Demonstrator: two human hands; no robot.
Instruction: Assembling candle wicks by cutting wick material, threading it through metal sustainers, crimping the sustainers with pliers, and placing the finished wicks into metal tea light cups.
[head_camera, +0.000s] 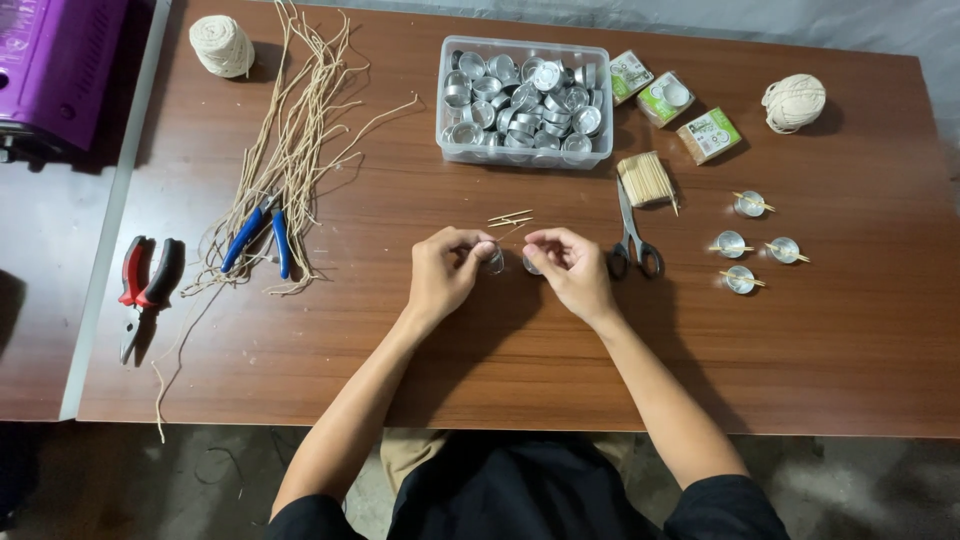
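Small metal cups (495, 262) sit in our fingers near the middle of the wooden table (820, 360): our left hand (445, 270) pinches one cup, our right hand (565, 268) pinches another, knuckles almost meeting. Two toothpicks (510, 217) lie just beyond. Scissors (632, 240) rest beside the right hand, four finished cups (745, 250) toward the right edge, a clear tub of cups (525, 100) by the far edge.
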